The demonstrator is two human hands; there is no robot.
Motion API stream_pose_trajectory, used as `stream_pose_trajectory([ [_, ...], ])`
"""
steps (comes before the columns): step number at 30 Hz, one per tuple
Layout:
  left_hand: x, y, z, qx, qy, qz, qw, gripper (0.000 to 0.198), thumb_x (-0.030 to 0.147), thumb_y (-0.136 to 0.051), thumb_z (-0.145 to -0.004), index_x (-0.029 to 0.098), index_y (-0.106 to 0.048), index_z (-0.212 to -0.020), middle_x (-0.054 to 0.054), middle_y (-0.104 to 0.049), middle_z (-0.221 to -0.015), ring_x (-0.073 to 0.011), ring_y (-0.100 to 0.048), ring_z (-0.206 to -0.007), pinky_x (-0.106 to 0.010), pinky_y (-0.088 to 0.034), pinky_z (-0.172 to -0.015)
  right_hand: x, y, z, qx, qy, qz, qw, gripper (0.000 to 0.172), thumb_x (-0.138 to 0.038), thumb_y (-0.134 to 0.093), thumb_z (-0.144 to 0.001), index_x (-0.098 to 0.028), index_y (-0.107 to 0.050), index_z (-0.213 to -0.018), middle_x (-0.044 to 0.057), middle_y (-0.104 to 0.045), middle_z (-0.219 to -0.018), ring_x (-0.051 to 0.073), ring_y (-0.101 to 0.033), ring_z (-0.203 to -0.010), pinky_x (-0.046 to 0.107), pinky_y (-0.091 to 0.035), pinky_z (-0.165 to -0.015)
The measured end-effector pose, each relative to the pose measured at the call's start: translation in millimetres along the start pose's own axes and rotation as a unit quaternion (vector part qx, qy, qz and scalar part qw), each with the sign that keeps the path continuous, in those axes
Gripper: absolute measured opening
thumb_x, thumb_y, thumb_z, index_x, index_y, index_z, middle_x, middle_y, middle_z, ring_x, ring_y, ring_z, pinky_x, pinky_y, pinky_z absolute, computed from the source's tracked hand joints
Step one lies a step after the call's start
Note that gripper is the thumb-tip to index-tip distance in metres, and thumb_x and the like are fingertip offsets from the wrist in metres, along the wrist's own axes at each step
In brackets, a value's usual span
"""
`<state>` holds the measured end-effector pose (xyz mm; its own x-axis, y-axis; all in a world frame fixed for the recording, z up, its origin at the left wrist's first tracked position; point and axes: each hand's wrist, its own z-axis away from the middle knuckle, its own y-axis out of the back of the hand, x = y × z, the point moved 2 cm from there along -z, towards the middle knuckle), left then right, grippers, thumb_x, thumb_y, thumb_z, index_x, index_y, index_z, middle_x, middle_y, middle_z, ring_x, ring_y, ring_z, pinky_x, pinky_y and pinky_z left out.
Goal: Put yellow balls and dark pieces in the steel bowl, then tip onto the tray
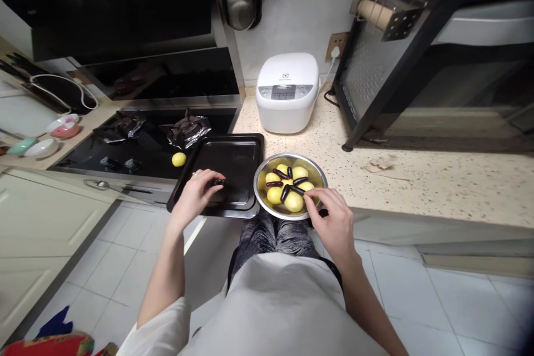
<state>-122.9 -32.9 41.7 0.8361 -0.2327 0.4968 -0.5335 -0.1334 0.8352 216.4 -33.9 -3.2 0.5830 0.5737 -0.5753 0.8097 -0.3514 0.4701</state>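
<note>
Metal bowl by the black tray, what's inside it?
Inside the metal bowl are yellow fruits, topped with dark elongated pieces; the right hand touches one piece. Whatever lies beneath the fruits is covered and can't be seen.

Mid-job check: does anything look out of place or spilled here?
One lone yellow fruit sits oddly on the black cooktop, left of the baking tray, while the other yellow fruits are in the metal bowl. Farther right, a brownish patch marks the speckled counter; whether scrap or stain, I can't tell.
</note>
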Motion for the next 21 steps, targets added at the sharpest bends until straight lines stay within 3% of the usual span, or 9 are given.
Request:
stream_pose_trajectory([
  [6,78,-51.1,-9,0.059,-0.065,0.185,0.979,0.013,0.031,-0.068,-0.099,0.022,-0.072,-0.106,-0.006,-0.072,-0.103,-0.0219,-0.061,-0.094,-0.033,-0.048,-0.084,-15,-7,1,-0.015,0.021,-0.038,0.999,0.007,-0.017,-0.064,-0.099,-0.023,-0.067,-0.100,0.005,-0.075,-0.092,0.022,-0.071,-0.088,0.037,-0.056,-0.082],
  [10,110,-89.7,-12,0.062,-0.075,0.290,0.952,0.011,0.029,-0.069,-0.098,0.021,-0.072,-0.105,-0.007,-0.072,-0.103,-0.0222,-0.064,-0.097,-0.032,-0.051,-0.083,-20,-14,5,-0.004,0.023,-0.062,0.998,0.011,-0.022,-0.069,-0.098,-0.023,-0.067,-0.109,0.006,-0.077,-0.098,0.022,-0.074,-0.091,0.035,-0.059,-0.085],
  [15,120,-116.4,-11,0.079,-0.051,0.362,0.927,0.010,0.028,-0.072,-0.096,0.022,-0.073,-0.103,-0.007,-0.073,-0.103,-0.0228,-0.068,-0.100,-0.033,-0.054,-0.089,-17,-17,8,0.005,-0.009,-0.052,0.999,0.008,-0.025,-0.064,-0.100,-0.024,-0.067,-0.108,0.005,-0.077,-0.095,0.021,-0.075,-0.084,0.033,-0.061,-0.077],
  [18,113,-118.3,-10,0.101,-0.032,0.374,0.921,0.010,0.031,-0.071,-0.096,0.022,-0.074,-0.100,-0.008,-0.073,-0.101,-0.0234,-0.069,-0.100,-0.036,-0.055,-0.093,-12,-15,3,-0.021,-0.024,-0.051,0.998,0.012,-0.025,-0.060,-0.101,-0.024,-0.069,-0.110,0.006,-0.077,-0.097,0.021,-0.073,-0.082,0.034,-0.061,-0.077],
  [21,102,-111.1,-9,0.141,-0.017,0.372,0.917,0.012,0.033,-0.071,-0.097,0.022,-0.075,-0.096,-0.009,-0.071,-0.101,-0.0228,-0.069,-0.100,-0.034,-0.057,-0.089,-1,-11,-13,-0.040,-0.018,-0.037,0.998,0.019,-0.024,-0.056,-0.102,-0.024,-0.070,-0.114,0.008,-0.077,-0.106,0.025,-0.072,-0.097,0.040,-0.059,-0.086],
])
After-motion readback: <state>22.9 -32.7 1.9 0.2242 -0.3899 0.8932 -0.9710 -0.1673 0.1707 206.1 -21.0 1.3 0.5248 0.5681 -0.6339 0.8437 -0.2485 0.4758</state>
